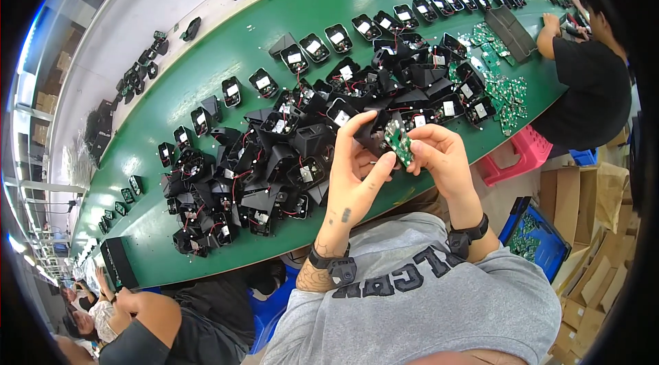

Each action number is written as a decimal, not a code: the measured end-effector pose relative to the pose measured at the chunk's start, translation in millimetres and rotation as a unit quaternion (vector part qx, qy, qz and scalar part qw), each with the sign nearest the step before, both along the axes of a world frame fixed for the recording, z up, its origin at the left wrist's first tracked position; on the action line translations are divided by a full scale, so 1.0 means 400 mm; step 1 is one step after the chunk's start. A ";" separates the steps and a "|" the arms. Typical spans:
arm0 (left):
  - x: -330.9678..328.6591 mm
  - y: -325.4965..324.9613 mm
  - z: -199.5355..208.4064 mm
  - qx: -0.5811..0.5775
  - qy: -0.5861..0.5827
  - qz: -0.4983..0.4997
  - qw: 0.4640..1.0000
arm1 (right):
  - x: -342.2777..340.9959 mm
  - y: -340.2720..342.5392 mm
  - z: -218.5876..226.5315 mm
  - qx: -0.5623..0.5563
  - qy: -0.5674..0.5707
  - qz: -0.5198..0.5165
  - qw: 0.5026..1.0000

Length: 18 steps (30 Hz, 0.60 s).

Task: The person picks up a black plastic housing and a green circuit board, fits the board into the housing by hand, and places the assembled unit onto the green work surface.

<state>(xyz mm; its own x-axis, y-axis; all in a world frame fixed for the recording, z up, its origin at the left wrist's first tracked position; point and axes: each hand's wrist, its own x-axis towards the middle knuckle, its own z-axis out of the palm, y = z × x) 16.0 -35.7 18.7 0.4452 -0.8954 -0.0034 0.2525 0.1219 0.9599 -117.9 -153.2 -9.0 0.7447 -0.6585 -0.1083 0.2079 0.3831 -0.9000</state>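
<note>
Over the near edge of the green table, both hands meet in front of my chest. My left hand [351, 169] curls its thumb and fingers round a black plastic housing [371, 138]. From the right, my right hand [441, 156] pinches a green circuit board [397, 140] by its edge. The board stands tilted close against the housing's open side; whether it touches the inside I cannot tell. A large heap of similar black housings [312, 140], many showing white blocks and red wires, lies just beyond and left of my hands.
Housings stand in a long row [338, 37] along the far side of the green table [206, 46]. Loose circuit boards [506, 99] lie to the right beside a dark flat box [509, 34]. Co-workers sit at right and lower left. A pink stool [516, 156], blue tray [532, 238] and cardboard boxes [596, 289] stand right.
</note>
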 end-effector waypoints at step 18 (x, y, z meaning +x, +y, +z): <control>0.038 0.015 -0.006 0.023 0.050 -0.102 0.993 | 0.010 -0.042 0.056 -0.263 0.045 0.036 0.963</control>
